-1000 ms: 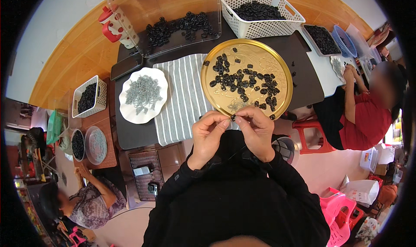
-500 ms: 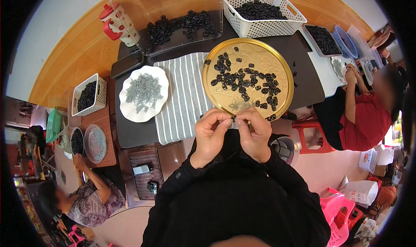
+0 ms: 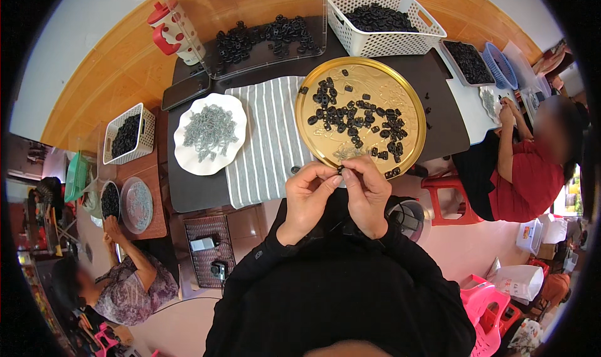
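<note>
In front of my body, at the near edge of a round gold tray (image 3: 410, 81), both hands meet on a small black plastic piece (image 3: 340, 169). My left hand (image 3: 308, 199) pinches it between thumb and fingertips, and my right hand (image 3: 368, 194) grips it from the other side. The fingertips hide most of the piece. Many like it, black plastic parts (image 3: 350, 120), lie scattered over the tray, with a few thin clear bits (image 3: 348, 154) near its front rim. A single black oval part (image 3: 295, 170) rests on the grey striped cloth (image 3: 266, 132) beside my left hand.
Left of the cloth stands a scalloped white plate (image 3: 181, 145) heaped with small clear pieces. Behind are a clear box (image 3: 269, 56) with black parts, a white basket (image 3: 388, 42) and a spotted tumbler (image 3: 178, 35). Co-workers sit at left (image 3: 134, 288) and right (image 3: 526, 169).
Both hands stay together on the small black piece; their fingers have shifted slightly. The black oval part on the cloth shows more fully now. The view has moved a little.
</note>
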`<state>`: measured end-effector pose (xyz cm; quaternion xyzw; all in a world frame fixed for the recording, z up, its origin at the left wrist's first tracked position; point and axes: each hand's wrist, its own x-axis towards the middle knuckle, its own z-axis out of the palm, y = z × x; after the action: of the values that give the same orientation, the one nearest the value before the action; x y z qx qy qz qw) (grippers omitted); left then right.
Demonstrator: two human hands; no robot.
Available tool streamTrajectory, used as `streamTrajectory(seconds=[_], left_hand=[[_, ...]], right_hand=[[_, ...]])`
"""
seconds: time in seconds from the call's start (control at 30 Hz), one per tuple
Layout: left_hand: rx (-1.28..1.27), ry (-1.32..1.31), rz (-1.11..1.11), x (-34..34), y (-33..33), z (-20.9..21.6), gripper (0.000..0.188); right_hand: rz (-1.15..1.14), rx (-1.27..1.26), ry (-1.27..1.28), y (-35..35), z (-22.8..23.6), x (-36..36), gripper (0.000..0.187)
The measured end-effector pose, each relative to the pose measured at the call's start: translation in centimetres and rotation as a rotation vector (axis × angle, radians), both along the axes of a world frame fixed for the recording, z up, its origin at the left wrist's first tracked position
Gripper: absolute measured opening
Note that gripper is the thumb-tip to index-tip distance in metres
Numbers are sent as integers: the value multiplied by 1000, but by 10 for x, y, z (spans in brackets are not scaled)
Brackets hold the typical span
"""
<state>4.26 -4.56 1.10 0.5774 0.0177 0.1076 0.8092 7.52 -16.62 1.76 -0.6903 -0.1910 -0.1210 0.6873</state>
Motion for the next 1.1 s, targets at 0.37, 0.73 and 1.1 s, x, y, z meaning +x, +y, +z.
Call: streamTrajectory(seconds=[0.37, 0.73, 1.1], left_hand=[[6, 37, -77, -4, 9, -3, 2], [1104, -83, 415, -17, 63, -1, 19], [1256, -124, 194, -6, 63, 0, 30]], right_hand=[[219, -152, 189, -21, 10, 11, 7], [303, 69, 431, -28, 5, 12, 4], [290, 58, 471, -11, 2, 1, 10]])
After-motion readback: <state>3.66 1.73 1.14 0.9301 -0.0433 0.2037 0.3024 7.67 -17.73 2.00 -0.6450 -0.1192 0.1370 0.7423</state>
